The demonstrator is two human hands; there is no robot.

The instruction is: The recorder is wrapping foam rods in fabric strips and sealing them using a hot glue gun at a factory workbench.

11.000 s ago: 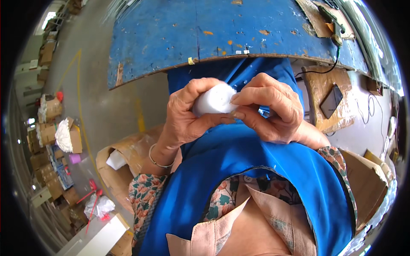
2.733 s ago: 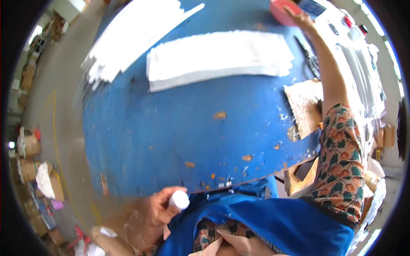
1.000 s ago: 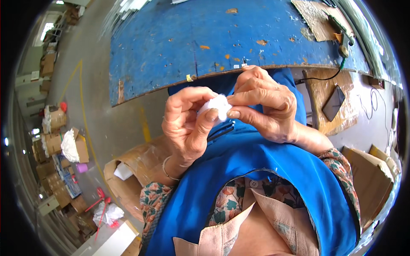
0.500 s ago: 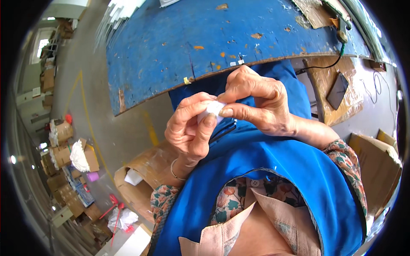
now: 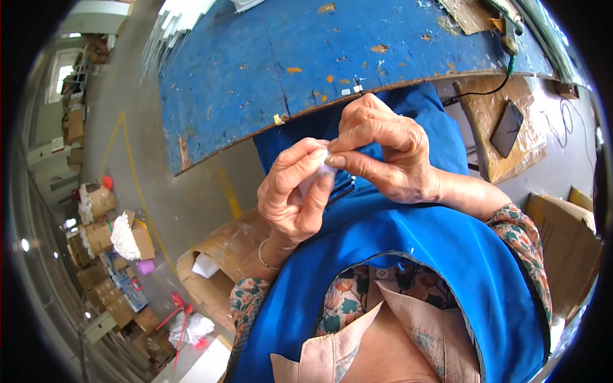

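A chipped blue workbench [image 5: 306, 70] fills the upper frame; cardboard boxes [image 5: 96, 223] crowd the concrete floor at lower left. At centre, a small white object [image 5: 317, 173] is mostly hidden (its shape is hard to make out). The left hand [image 5: 297, 195] curls around it while the right hand [image 5: 383, 150] pinches its top above a blue apron [image 5: 408, 255].

A worn blue-painted wooden table [image 5: 319, 57] stands ahead; an open brown cardboard box [image 5: 214, 268] lies lower left, a flat dark rectangular device [image 5: 507, 127] to the right.
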